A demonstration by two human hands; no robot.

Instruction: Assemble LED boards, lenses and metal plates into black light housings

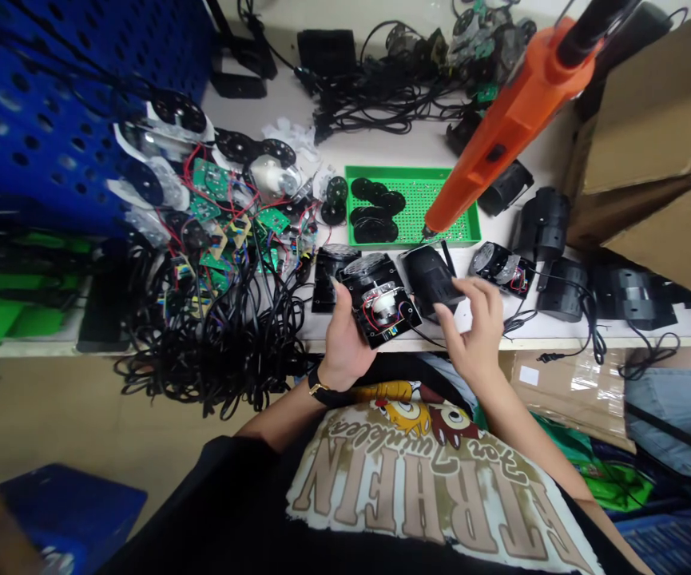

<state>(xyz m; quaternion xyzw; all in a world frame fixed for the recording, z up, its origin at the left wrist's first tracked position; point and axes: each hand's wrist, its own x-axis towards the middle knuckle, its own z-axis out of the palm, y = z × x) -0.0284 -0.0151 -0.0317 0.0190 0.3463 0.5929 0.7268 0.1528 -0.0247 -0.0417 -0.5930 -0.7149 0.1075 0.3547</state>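
two hands at the front edge of the workbench (297,345), above the person's lap. the left hand (345,339) is closed around a motor housing (381,307) – a black plastic shell held tilted, open side up, with a small white-and-silver motor and red wires (371,317) exposed inside. thumb on the near left side, fingers wrapped beneath; the shell is lifted clear of the bench top.

the right hand (477,327) hovers just beside the shell's right edge, fingers loosely spread and gripping nothing that can be made out. a thin dark lead runs from the shell toward it, but whether a fingertip touches the lead cannot be told.

risks, as judged from this view:
- the shell is carried by one hand only, past the bench edge – a slackened grip would likely drop it to the lap or floor.
- the exposed red wires sit near the left thumb; a snag or pull could strain their joints.
- an orange electric screwdriver (510,120) hangs overhead, its tip above the green tray (441,180) of black discs (375,212); a raised right hand could knock it.
- the tangle of black cables (225,343) under the circuit boards (213,180) lies close on the left and could catch a trailing lead.
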